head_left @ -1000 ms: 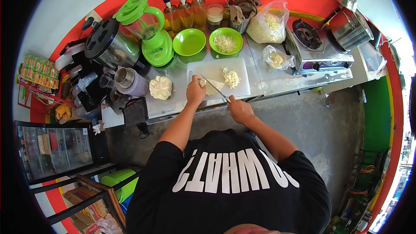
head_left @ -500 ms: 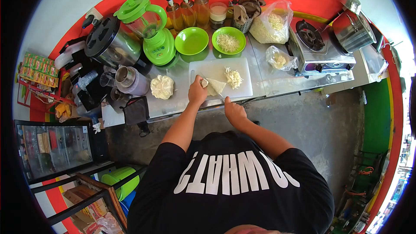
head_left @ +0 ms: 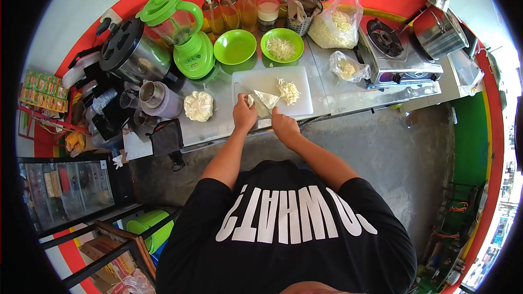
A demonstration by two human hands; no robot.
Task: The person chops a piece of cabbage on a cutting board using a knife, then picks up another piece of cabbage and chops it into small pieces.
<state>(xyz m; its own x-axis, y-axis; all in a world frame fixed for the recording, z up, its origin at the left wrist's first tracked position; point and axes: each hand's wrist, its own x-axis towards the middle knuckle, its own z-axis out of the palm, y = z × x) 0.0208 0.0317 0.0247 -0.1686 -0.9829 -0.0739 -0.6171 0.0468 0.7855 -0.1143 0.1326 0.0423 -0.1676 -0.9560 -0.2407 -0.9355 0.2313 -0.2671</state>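
Note:
On the white cutting board [head_left: 298,72] lies a pale, flat triangular piece [head_left: 267,99] near the board's middle. My left hand [head_left: 244,113] is closed at the board's lower left, round a small pale piece. Just right of it, my right hand [head_left: 284,126] is closed on the handle of a knife, whose thin blade slants up and left between the hands beside the triangle. Most of the handle is hidden in my fingers. A heap of pale shreds [head_left: 288,91] sits on the board's right part.
Behind the board stand an empty green bowl [head_left: 235,47] and a green bowl of shreds [head_left: 281,46]. A wrapped pale bundle [head_left: 198,106] lies to the left. A green blender [head_left: 193,54] and a gas stove [head_left: 403,60] flank the work area.
The knife and my right hand have moved left, nearer my left hand. The triangular piece now lies apart from my left fingers. The whole view has shifted slightly.

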